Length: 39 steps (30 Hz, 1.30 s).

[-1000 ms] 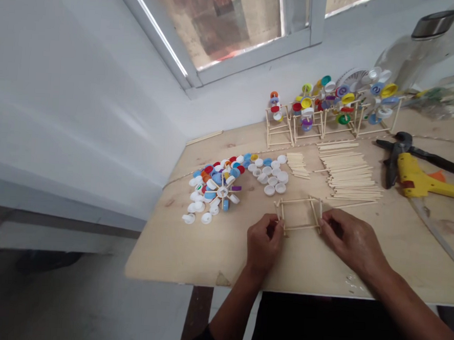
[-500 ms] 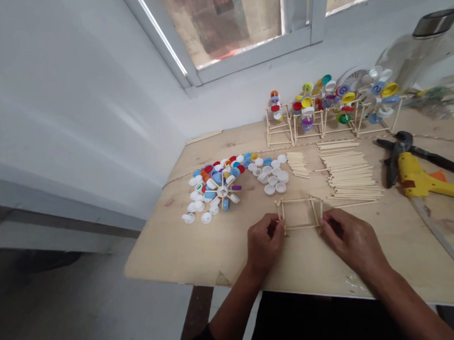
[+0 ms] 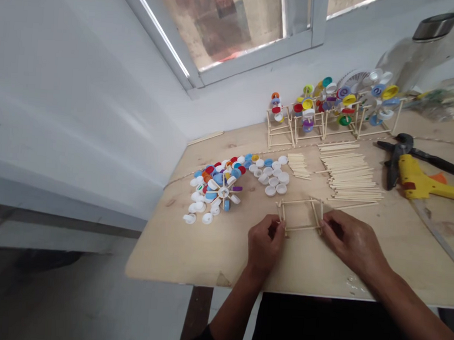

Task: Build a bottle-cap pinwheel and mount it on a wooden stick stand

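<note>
A small frame of wooden sticks (image 3: 301, 228) stands on the table between my hands. My left hand (image 3: 264, 241) pinches its left side, fingers closed. On the opposite side, my right hand (image 3: 351, 239) grips the frame's right end between thumb and fingers. Beyond the frame lie a pile of long sticks (image 3: 352, 175) and a smaller bunch of short sticks (image 3: 298, 165). To the left, a wheel of sticks and bottle caps (image 3: 223, 192) rests against a heap of colored caps (image 3: 209, 170). White caps (image 3: 273, 181) sit in a group behind the frame.
Several stick stands with cap wheels (image 3: 307, 111) line the wall. A yellow glue gun (image 3: 415, 176) and black pliers (image 3: 395, 160) lie at the right. Behind them are a clear container with a metal lid (image 3: 436, 26) and a plastic bag (image 3: 449, 99). The wooden table (image 3: 176, 249) has a rounded left corner.
The whole view has shifted very slightly. Both hands keep the same hold on the stick frame.
</note>
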### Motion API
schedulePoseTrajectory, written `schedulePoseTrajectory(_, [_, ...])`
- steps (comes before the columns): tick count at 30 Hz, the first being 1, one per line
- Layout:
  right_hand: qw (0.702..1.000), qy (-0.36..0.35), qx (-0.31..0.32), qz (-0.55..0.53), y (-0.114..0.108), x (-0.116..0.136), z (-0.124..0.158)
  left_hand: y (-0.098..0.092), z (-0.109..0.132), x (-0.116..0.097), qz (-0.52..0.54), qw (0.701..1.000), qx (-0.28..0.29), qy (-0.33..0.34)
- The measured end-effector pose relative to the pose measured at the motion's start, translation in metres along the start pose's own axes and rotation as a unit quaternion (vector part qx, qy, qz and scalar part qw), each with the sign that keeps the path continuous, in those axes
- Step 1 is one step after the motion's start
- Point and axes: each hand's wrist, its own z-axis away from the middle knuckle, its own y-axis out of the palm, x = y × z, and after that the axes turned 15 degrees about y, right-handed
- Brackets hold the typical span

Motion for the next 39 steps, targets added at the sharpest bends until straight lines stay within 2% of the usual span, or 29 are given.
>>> schedulePoseTrajectory(8, [1.000, 0.003, 0.004, -0.001, -0.0001, 0.0001, 0.0003, -0.0003, 0.0020, 0.0010, 0.005, 1.000, 0.010, -0.013])
schedulePoseTrajectory(24, [1.000, 0.000, -0.003, 0.004, 0.0018, -0.0023, 0.0001, 0.0028, 0.0058, 0.0020, 0.025, 0.999, -0.024, -0.008])
schedulePoseTrajectory(39, [1.000, -0.002, 0.003, 0.014, 0.0004, -0.0015, 0.0000, 0.0050, 0.0081, 0.0066, 0.006, 1.000, -0.020, -0.009])
